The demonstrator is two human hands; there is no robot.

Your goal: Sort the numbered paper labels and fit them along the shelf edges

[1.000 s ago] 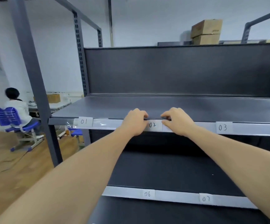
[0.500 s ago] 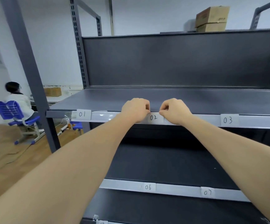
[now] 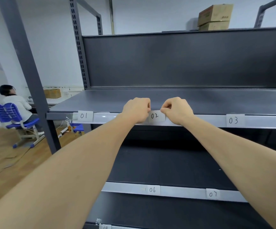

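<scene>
A white paper label marked 02 (image 3: pixel 156 116) sits in the clear strip (image 3: pixel 200 120) along the front edge of the upper dark grey shelf (image 3: pixel 216 101). My left hand (image 3: pixel 138 109) pinches its top left corner with curled fingers. My right hand (image 3: pixel 176 109) pinches its top right corner. Label 01 (image 3: pixel 85 116) sits further left in the same strip and label 03 (image 3: pixel 233 120) further right. On the lower shelf's edge strip (image 3: pixel 127 188) are labels 06 (image 3: pixel 152 190) and 07 (image 3: pixel 212 194). A partly hidden label (image 3: pixel 105 226) shows at the bottom.
Grey steel uprights (image 3: pixel 26 66) frame the rack on the left. Two cardboard boxes (image 3: pixel 214 17) are stacked on top at the back right. A seated person (image 3: pixel 16 104) on a blue chair (image 3: pixel 10 114) works at a desk far left, over a wooden floor (image 3: pixel 5 156).
My two hands have drawn closer together on label 02, fingers curling onto its top corners. The camera tilted so the shelf sits lower in view.
</scene>
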